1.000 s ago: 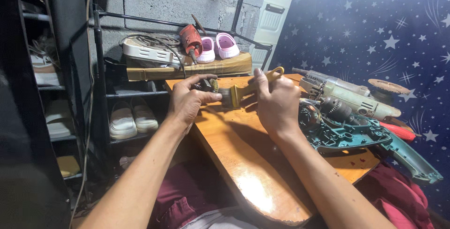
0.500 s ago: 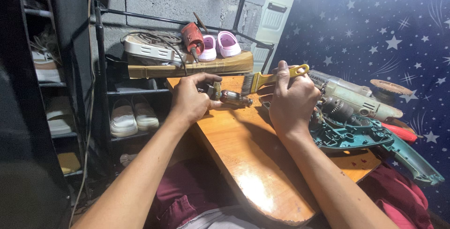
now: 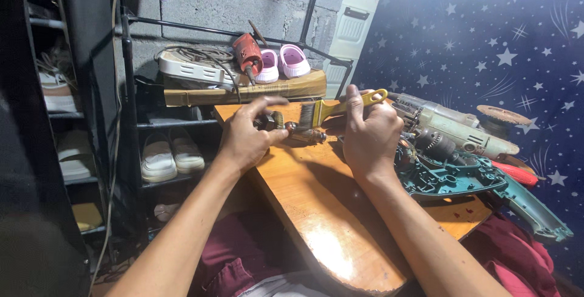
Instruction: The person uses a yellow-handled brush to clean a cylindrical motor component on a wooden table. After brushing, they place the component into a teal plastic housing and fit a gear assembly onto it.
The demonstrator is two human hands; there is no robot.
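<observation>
1. Left hand (image 3: 246, 139): fingers pinch the dark end of the small motor part (image 3: 292, 131), held just above the wooden bench (image 3: 316, 212); keep it steady.
2. Right hand (image 3: 371, 136): fingers wrapped tight round the yellow-handled brush (image 3: 331, 109) (bristles on the part); light strokes seem best.

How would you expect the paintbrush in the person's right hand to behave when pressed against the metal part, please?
The paintbrush looks light: the right hand lifts it with a loose grip. Its bristles would probably splay and bend against the metal part held by the left hand, while the yellow handle seems stiff. The cylindrical part might roll if released.
</observation>
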